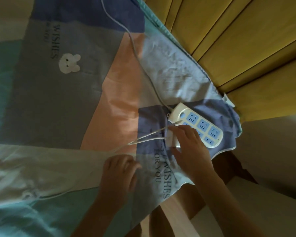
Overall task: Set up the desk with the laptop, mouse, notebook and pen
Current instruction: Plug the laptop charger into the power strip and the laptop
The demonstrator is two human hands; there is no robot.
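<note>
A white power strip [202, 124] with blue sockets lies on a patchwork bedsheet [72, 93] near its right corner. My right hand [190, 147] rests on the strip's near end, gripping a white plug adapter [170, 138] with thin white cables [143, 138] running left from it. My left hand [120, 170] lies curled on the sheet, just below where those cables end; I cannot tell whether it holds them. No laptop, mouse, notebook or pen is in view.
The strip's own white cord [135, 53] runs up across the sheet to the top edge. A yellow padded headboard [237, 45] fills the upper right. A pale wall or panel [277, 147] and a light wooden surface [183, 206] lie at lower right.
</note>
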